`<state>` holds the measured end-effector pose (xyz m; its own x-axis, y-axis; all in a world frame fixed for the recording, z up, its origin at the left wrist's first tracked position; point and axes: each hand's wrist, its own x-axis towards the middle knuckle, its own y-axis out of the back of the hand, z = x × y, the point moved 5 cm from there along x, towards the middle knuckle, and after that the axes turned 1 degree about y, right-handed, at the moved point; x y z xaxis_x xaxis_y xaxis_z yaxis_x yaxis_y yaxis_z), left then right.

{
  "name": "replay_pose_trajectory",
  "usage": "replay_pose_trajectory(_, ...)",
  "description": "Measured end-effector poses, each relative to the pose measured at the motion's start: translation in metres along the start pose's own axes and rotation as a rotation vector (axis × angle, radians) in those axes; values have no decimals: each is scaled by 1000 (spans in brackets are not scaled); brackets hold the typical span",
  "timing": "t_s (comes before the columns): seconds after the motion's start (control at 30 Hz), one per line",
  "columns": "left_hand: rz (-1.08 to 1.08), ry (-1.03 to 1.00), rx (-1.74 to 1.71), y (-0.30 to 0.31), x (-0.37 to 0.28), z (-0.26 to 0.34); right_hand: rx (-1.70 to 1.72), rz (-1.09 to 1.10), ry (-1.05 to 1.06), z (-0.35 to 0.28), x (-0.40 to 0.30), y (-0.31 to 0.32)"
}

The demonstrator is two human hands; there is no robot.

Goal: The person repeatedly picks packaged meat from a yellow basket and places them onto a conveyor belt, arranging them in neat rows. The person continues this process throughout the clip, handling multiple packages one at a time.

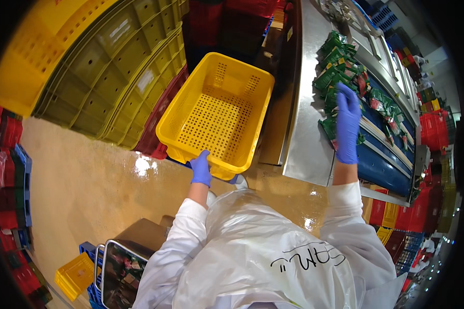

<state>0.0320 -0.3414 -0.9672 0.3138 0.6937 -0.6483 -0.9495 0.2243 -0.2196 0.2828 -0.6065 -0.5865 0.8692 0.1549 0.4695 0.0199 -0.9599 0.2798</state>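
My left hand [202, 169], in a purple glove, grips the near rim of a yellow plastic crate [216, 116] with a perforated floor and nothing inside. My right hand [347, 119], gloved the same way, reaches over green plastic packets [332, 73] heaped along the steel ledge [307, 131] of a conveyor. Its fingertips touch or hover just above the packets; whether they hold one cannot be made out. More green packets with red and pink parts [384, 104] lie on the blue conveyor belt [386, 166] to the right of the hand.
Olive and yellow crates [112, 69] are stacked at the left, beside a dark red crate [162, 116]. A steel-rimmed bin [123, 274] of packets, a cardboard box [143, 235] and a small yellow crate [75, 274] stand at the lower left. The tan floor [77, 174] is shiny in places.
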Motion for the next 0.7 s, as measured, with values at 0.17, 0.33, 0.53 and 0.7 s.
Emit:
replay_pose_trajectory(0.17, 5, 14, -204, 129, -53, 4, 67, -315, 9, 9, -28, -117)
replay_pose_trajectory(0.33, 53, 90, -379, 267, -148, -1, 122, -489, -165, 54, -60, -211)
replay_pose_trajectory(0.53, 423, -151, -19, 277, -291, 90, 1, -630, -450, 160, -125, -305)
replay_pose_trajectory(0.7, 643, -245, 192, 234, -305, 125, -904, -1390, 321, 385, -220, -359)
